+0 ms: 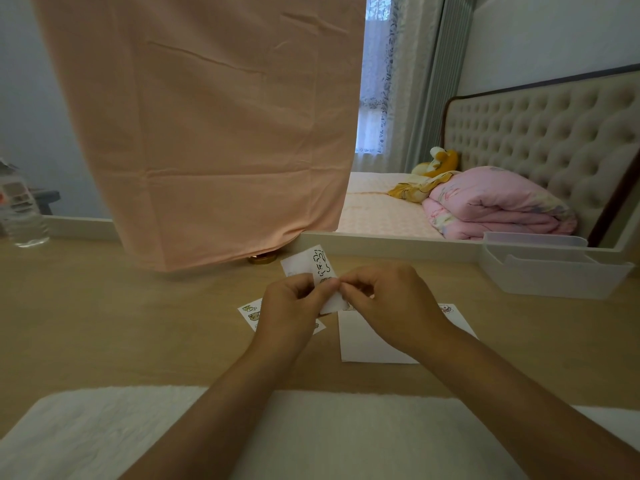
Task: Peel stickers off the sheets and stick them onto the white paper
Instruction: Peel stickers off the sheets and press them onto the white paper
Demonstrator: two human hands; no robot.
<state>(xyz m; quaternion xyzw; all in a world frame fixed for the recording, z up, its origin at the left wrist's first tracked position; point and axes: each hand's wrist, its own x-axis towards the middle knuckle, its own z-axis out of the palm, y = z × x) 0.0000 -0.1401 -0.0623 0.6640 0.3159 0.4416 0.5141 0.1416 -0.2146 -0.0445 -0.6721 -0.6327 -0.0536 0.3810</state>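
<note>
Of the person, only two arms show, and nothing is worn on either. The left forearm (221,393) and the right forearm (502,386) are bare from the bottom edge of the picture to the wrist, broad near the camera and narrowing towards the wrists. The left hand (289,301) and the right hand (388,292) are bare too. Their backs and knuckles show as soft ridges. In the dim light the fingernails are too small and blurred to describe.
</note>
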